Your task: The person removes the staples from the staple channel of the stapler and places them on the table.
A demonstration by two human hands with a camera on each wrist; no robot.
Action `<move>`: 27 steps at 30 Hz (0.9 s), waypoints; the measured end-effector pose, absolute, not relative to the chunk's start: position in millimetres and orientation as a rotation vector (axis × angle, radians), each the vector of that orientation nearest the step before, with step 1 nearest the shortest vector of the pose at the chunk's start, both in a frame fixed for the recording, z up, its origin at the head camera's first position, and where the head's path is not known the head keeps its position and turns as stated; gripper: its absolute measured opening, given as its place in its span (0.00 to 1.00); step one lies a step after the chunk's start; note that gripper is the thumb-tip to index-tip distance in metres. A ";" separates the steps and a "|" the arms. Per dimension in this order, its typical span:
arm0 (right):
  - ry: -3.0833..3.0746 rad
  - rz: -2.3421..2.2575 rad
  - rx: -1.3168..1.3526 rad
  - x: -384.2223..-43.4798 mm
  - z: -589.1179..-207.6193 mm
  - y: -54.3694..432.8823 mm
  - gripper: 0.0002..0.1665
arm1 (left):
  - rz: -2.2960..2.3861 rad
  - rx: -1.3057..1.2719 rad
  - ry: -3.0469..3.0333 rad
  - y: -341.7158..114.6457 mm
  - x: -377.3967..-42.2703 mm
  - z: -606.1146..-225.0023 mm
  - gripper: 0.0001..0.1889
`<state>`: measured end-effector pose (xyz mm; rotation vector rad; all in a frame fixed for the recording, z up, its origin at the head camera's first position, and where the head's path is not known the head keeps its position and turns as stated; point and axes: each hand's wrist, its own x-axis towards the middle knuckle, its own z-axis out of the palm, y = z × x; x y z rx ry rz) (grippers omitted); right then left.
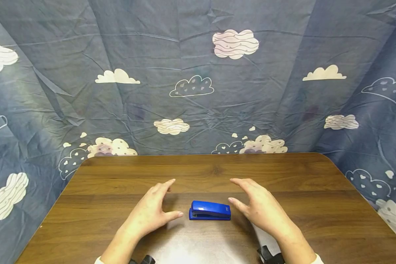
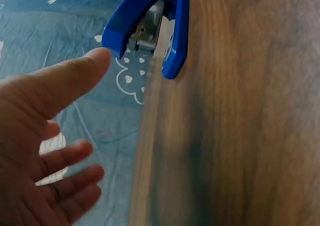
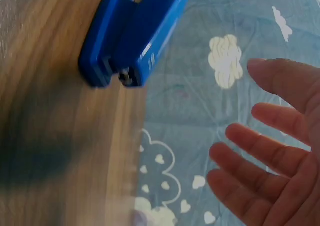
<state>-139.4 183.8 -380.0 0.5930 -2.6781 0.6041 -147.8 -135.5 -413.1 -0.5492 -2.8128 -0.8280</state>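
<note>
A blue stapler [image 1: 209, 211] lies on the wooden table between my two hands, its mouth end toward the left and its hinge end toward the right. My left hand [image 1: 153, 210] hovers left of it, thumb toward the stapler and fingers relaxed, with nothing held. On the other side my right hand [image 1: 262, 207] is also apart from it, thumb and fingers spread. The left wrist view shows the metal staple channel [image 2: 149, 28] under the stapler's raised top arm. In the right wrist view the hinge end of the stapler [image 3: 132, 41] faces the right hand.
The brown wooden table [image 1: 198, 168] has rounded far corners. Behind it and at both sides hangs a blue-grey cloth [image 1: 151, 47] printed with clouds. Black straps [image 1: 270, 255] show at the wrists by the near edge of the view.
</note>
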 end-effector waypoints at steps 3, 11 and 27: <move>-2.672 0.623 0.621 -139.3 -379.8 178.6 0.28 | -0.881 -0.612 -2.749 -131.6 -147.9 -413.9 0.45; -2.724 0.678 0.649 -139.6 -381.5 167.6 0.26 | -1.003 -0.731 -2.660 -122.9 -146.8 -420.0 0.40; -2.790 0.682 0.824 -142.8 -382.5 146.7 0.22 | -1.102 -0.801 -2.678 -109.7 -145.7 -438.2 0.31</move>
